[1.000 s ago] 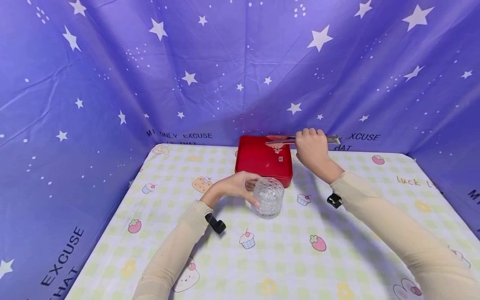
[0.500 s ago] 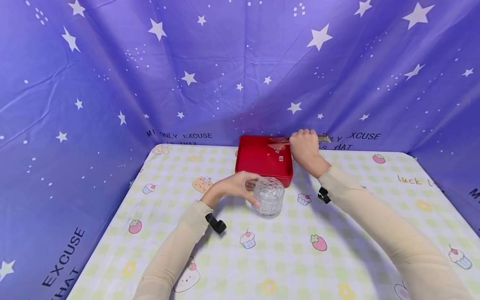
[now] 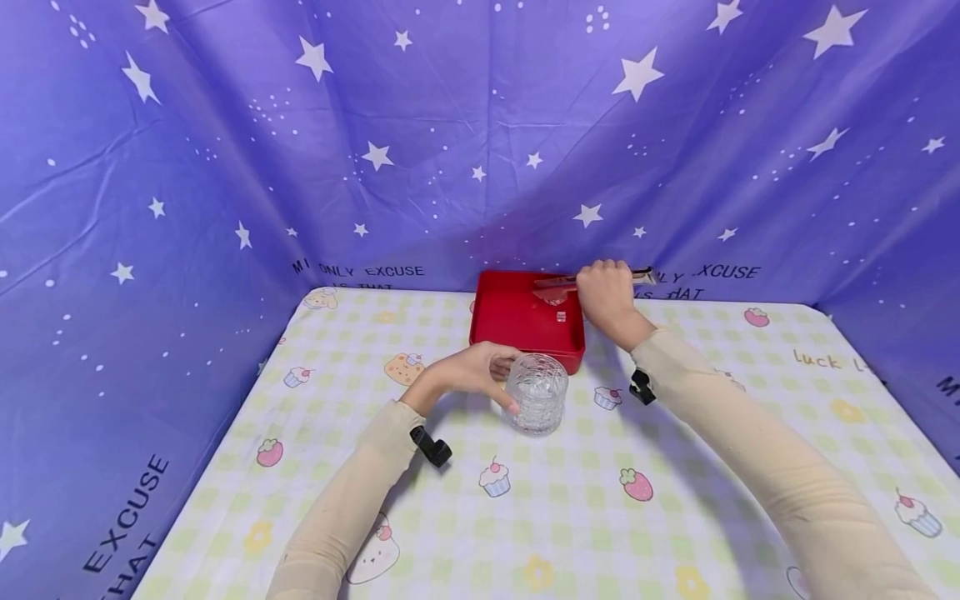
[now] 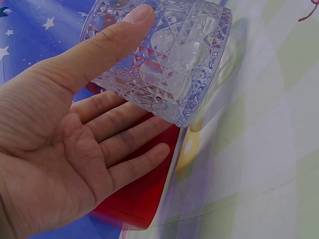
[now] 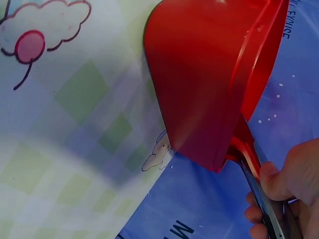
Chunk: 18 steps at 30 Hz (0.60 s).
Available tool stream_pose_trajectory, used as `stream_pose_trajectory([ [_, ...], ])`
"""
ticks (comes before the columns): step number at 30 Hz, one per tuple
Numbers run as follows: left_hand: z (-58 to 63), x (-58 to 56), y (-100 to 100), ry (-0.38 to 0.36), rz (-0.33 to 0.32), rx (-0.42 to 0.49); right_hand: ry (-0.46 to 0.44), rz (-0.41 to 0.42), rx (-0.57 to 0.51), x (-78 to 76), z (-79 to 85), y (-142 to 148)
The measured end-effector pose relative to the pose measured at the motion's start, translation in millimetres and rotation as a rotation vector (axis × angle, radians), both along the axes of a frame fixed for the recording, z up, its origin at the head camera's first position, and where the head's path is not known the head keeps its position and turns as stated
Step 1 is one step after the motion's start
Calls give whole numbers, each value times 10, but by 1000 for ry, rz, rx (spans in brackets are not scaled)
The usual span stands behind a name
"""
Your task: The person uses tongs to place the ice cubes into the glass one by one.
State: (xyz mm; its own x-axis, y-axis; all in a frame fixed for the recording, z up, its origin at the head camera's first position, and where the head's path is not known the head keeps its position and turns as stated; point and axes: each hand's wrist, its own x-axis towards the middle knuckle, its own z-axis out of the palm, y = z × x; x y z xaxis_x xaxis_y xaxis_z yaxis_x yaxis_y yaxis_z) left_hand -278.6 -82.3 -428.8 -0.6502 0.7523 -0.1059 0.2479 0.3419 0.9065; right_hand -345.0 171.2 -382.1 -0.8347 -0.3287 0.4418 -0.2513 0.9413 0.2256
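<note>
In the head view my left hand (image 3: pixel 476 371) holds a clear cut-glass tumbler (image 3: pixel 538 396) that stands upright on the table. Its thumb lies on the near side of the glass, and the left wrist view shows the fingers (image 4: pixel 119 132) reaching behind it. Just behind the tumbler is a red rectangular tray (image 3: pixel 510 325). My right hand (image 3: pixel 606 293) grips a pair of metal tongs (image 3: pixel 642 276) over the tray's right rim, with their tips inside. A small clear piece (image 3: pixel 561 317) lies in the tray near more clear pieces (image 3: pixel 553 297) at the tong tips; whether the tips pinch any is unclear.
A checked cloth with printed cupcakes and strawberries covers the table (image 3: pixel 570 533). A purple star-patterned curtain (image 3: pixel 450 192) rises directly behind the tray and along both sides. Each wrist wears a black camera band (image 3: pixel 431 447).
My right hand has moved left and slightly down, bringing the tongs lower over the tray. The tongs' two arms appear closer together. My left hand and the tumbler have stayed put.
</note>
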Motion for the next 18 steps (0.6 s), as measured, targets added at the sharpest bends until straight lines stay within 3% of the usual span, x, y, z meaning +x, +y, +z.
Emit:
stream_pose_trajectory([
  [9, 5, 13, -3, 2, 5, 4, -139, -29, -43, -3, 49, -9],
  [18, 12, 19, -1, 1, 2, 8, -41, -11, -15, -12, 29, -22],
])
